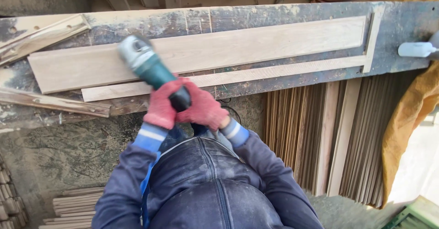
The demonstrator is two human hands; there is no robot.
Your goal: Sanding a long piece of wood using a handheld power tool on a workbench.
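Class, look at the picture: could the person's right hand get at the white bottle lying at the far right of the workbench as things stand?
Probably not at once. The right hand is wrapped, with the left hand, around the green power tool. The white bottle lies far along the workbench, though nothing blocks the way.

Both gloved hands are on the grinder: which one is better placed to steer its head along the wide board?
Probably the left hand: it grips the grinder farther forward, nearer the head over the wide board. The right hand wraps the rear.
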